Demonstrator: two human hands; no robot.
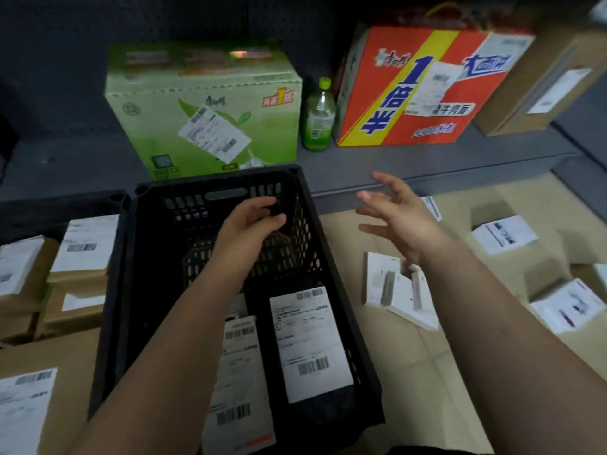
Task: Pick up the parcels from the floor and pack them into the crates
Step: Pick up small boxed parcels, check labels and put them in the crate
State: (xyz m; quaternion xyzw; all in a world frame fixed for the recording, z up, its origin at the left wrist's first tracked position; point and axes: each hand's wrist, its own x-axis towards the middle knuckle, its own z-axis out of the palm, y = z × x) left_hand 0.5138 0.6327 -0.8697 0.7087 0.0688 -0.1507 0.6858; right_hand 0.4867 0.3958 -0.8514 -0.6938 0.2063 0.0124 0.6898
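A black slatted crate (331, 257) stands in the middle, with two white-labelled flat parcels (308, 339) lying in its near end. My left hand (246, 231) hovers over the crate's far half, its fingers and thumb curled toward each other. A dark shape sits between them, and I cannot tell whether it is a held item or the crate wall. My right hand (397, 215) hangs in the air to the right of the crate, fingers spread and holding nothing. Below it, on the tan floor, lie white flat parcels (397, 290).
A second black crate (49, 205) at the left holds brown labelled boxes (82, 254). More white-labelled parcels (504, 233) lie on the floor at the right. On the grey shelf behind are a green carton (203, 106), a green bottle (318, 116), an orange carton (417, 90) and a brown box (538, 83).
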